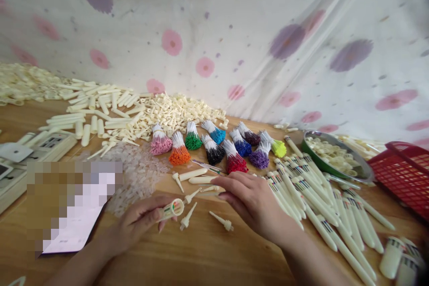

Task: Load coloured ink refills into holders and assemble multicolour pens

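Note:
My left hand (144,216) is closed around a short cream pen barrel (171,209). The barrel's round open end faces up toward me, and coloured bits show inside it. My right hand (253,201) reaches over the table, palm down, its thumb and index finger a little apart. Its index fingertip is at the end of a plain cream tube (202,179); whether they touch I cannot tell. Between and below the hands lie several cream pen tips with thin pointed ends, one (188,216) near the barrel and another (221,221) under my right hand.
Bundles of coloured pen refills (214,149) stand behind my hands. Finished-looking multicolour pens (311,187) lie at right, beside a green bowl (308,147) and a red basket (402,174). Clear small pieces (137,178), a phone (77,228), a power strip (56,145) and cream parts (174,111) are left and behind.

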Demonstrator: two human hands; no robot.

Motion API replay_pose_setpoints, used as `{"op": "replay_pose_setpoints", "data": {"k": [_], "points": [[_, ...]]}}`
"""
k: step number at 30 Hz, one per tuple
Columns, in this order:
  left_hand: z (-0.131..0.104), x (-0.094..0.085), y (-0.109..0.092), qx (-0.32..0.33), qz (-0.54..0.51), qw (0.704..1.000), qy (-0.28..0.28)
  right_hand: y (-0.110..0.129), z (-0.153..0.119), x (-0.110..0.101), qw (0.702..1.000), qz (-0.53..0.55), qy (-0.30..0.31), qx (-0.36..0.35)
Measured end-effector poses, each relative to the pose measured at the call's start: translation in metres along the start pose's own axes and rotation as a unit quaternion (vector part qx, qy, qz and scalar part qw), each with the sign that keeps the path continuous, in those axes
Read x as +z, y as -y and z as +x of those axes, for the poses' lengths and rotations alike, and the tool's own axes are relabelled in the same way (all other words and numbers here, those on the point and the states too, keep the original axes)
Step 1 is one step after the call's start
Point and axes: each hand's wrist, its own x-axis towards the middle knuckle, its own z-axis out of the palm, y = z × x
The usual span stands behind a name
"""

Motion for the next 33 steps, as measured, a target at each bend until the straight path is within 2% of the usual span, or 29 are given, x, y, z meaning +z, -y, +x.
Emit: {"op": "replay_pose_setpoints", "data": {"k": [4, 7, 14, 20, 28, 33], "points": [[-0.003, -0.002, 0.005, -0.044, -0.042, 0.998, 0.016, 0.007, 0.015, 0.012, 0.997, 0.011, -0.043, -0.071], [-0.002, -0.001, 0.004, -0.079, -0.062, 0.994, 0.043, 0.011, 0.019, 0.016, 0.993, 0.009, -0.052, -0.101], [0.003, 0.003, -0.003, -0.111, -0.076, 0.988, 0.069, 0.013, 0.017, 0.017, 0.993, -0.013, -0.034, -0.114], [-0.001, 0.003, 0.003, -0.120, -0.091, 0.986, 0.075, 0.013, 0.017, 0.014, 0.991, -0.022, -0.030, -0.131], [0.002, 0.005, -0.003, -0.131, -0.106, 0.982, 0.080, 0.015, 0.014, 0.008, 0.989, -0.042, -0.050, -0.136], [-0.002, 0.005, 0.004, -0.138, -0.111, 0.981, 0.082, 0.015, 0.014, 0.008, 0.988, -0.043, -0.042, -0.141]]}}
